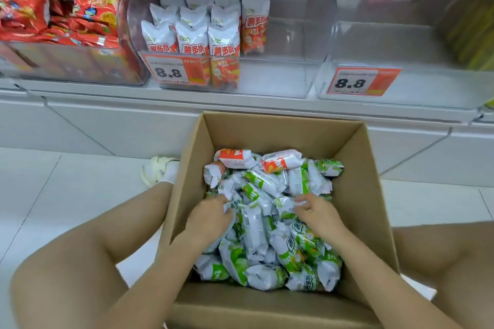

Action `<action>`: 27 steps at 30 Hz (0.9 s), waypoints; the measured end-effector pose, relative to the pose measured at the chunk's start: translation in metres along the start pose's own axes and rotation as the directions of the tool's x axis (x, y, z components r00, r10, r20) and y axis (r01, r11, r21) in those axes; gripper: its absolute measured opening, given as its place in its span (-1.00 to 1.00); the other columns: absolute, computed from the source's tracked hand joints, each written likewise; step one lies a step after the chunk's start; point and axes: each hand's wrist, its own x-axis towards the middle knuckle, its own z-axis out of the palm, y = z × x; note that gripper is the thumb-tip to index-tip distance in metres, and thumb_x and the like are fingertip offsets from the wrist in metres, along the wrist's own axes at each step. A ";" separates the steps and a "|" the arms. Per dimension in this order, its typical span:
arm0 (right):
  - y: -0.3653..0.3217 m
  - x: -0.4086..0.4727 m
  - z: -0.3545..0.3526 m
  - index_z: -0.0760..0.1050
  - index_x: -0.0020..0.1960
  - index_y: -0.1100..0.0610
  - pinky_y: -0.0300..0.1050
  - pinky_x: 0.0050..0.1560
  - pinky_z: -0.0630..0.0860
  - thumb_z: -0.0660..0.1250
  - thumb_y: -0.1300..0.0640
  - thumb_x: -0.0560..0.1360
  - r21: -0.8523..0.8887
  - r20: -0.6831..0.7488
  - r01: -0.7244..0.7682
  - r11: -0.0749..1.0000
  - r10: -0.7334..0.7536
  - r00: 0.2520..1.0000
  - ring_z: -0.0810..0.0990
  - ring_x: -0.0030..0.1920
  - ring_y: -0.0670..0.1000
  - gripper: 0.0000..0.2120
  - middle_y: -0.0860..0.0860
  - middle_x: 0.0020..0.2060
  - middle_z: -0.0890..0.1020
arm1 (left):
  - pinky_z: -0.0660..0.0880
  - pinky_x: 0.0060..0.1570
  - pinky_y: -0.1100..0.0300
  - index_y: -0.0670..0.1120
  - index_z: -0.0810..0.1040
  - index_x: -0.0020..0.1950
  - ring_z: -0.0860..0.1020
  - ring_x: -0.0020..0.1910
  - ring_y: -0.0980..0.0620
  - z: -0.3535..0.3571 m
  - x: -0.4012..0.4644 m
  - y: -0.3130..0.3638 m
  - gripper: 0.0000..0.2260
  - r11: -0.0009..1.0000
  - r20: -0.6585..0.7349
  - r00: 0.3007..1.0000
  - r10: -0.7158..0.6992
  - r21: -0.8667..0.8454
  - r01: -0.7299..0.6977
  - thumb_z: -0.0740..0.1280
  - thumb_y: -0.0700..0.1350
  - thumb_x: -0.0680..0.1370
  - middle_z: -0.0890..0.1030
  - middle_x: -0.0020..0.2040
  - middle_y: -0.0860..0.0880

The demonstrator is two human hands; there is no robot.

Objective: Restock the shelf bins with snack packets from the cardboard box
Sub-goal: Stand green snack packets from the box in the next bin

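Observation:
An open cardboard box stands on the floor between my knees, below the shelf. It holds a heap of green-and-white snack packets, with two orange-and-white packets at the far side. My left hand is down in the heap's left part, its fingers curled round a packet. My right hand rests on the heap's right part with its fingers loosely bent. The middle clear shelf bin holds upright rows of orange-and-white packets in its left half. The right clear bin shows no packets.
A left bin is full of red snack bags. Price tags reading 8.8 hang on the middle bin and the right bin. My knees flank the box, and a white shoe lies on the tiled floor at its left.

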 end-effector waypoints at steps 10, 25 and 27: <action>-0.003 0.000 0.057 0.34 0.40 0.05 -0.10 -0.19 0.50 0.19 0.06 0.59 -0.290 0.033 0.178 0.940 -0.176 0.984 0.60 0.00 0.05 -0.62 0.04 0.09 0.60 | 0.32 0.26 0.09 -0.13 0.29 0.41 0.31 0.34 -0.15 0.044 0.000 -0.013 -0.42 0.964 0.125 0.962 -0.243 0.141 0.225 0.36 0.10 0.49 0.33 0.36 -0.16; -0.039 -0.005 0.085 0.00 0.52 0.01 -0.19 0.06 0.43 0.41 0.14 0.46 0.440 -0.017 0.058 0.896 -0.056 0.998 0.50 0.21 0.02 -0.21 0.04 0.33 0.41 | 0.50 0.21 0.05 0.03 0.52 0.26 0.58 0.11 0.11 0.025 -0.023 -0.011 -0.22 0.471 0.149 0.955 -0.258 -0.843 0.258 0.51 0.32 0.10 0.62 0.16 0.08; -0.041 -0.015 0.062 0.20 0.40 -0.03 -0.19 0.02 0.47 0.36 0.20 0.50 0.749 0.033 -0.027 0.662 0.003 0.999 0.55 0.08 -0.05 -0.44 0.07 0.24 0.49 | 0.42 0.31 0.04 0.01 0.35 0.43 0.48 0.28 0.06 0.020 -0.023 0.001 -0.05 0.435 0.214 0.952 -0.218 -0.852 0.291 0.50 0.36 0.13 0.49 0.33 0.09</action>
